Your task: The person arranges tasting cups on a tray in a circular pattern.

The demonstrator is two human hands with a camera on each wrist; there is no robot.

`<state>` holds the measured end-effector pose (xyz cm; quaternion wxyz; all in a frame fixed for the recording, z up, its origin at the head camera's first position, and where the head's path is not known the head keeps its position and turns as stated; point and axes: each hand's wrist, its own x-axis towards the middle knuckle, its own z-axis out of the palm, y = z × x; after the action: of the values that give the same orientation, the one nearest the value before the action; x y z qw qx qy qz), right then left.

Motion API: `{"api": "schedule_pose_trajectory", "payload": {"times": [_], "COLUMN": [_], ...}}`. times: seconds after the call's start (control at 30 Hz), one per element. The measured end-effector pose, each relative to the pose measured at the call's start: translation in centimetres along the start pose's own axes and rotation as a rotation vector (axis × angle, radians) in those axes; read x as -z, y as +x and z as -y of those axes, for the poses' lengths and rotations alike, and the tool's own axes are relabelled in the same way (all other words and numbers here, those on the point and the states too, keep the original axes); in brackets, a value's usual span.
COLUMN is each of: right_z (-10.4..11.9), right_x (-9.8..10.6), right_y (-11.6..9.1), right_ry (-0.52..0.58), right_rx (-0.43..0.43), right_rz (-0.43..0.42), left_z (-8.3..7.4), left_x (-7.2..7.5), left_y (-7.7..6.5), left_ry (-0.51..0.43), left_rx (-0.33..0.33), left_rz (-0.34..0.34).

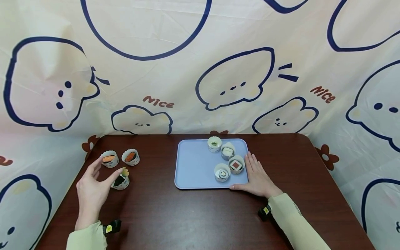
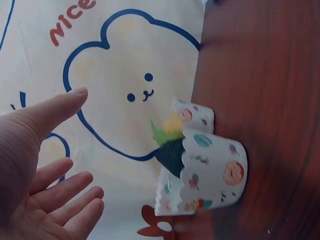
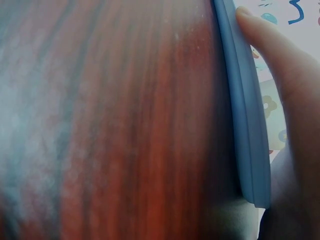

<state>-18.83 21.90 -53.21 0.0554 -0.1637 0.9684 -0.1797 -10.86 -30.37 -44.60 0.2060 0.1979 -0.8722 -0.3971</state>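
My left hand hovers with thumb and fingers spread apart, nothing between them. Nearest to it is a paper cup holding a dark seaweed-wrapped sushi piece with a yellow and green topping; in the left wrist view the cup stands apart from the fingers. Two more cups with orange-topped sushi, one on the left and one on the right, stand just behind. My right hand rests with straight fingers along the right edge of a blue tray, its thumb at the near corner.
On the tray's right half stand several paper cups with sushi: a green-centred one, a white one, a red-squared one and a swirled one. The dark wooden table ends at a patterned cloth behind.
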Motion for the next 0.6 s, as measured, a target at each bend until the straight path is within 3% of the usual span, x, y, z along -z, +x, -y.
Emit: {"api": "schedule_pose_trajectory", "payload": {"times": [0.6], "right_z": [0.2], "right_x": [0.1], "right_y": [-0.1], "right_ry": [0.002], "right_rx": [0.002], "right_rz": [0.002], "left_z": [2.6], "left_x": [-0.3], "left_y": [-0.4], "left_ry": [0.049], "left_rx": [0.081], "left_rz": [0.062]}}
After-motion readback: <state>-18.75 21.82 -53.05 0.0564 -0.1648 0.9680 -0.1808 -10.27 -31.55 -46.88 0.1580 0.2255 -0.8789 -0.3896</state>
